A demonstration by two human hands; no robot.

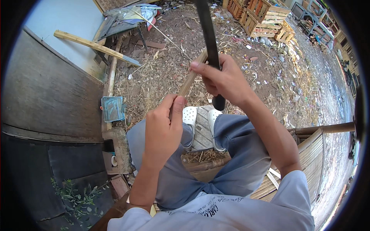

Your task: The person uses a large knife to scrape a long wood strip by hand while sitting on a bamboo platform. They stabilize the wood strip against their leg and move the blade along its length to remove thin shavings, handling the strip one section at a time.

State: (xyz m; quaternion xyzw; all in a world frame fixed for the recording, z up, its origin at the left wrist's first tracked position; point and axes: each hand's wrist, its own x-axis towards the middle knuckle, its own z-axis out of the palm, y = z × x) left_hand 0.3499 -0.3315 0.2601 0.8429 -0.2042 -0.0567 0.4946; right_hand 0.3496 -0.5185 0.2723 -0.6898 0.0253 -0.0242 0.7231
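My left hand [165,121] is closed round the near end of a thin, flat strip of bamboo or wood [188,82], which slants up and away to the right. A long dark-bladed knife, machete-like [208,32], is gripped by its black handle [219,102] in my right hand [225,79]. Its blade points away from me and lies across the far end of the strip. My right thumb presses on the strip near the blade. Both hands are above my knees. The blade's tip runs out of the top of the picture.
White clogs [189,116] rest on a worn board [202,134]. Stacked wooden crates [262,19] stand at the far right. A low dark table [121,21] and a leaning plank [96,47] are far left. A blue basket [113,108] sits by the wall. Bamboo slats [306,165] lie right.
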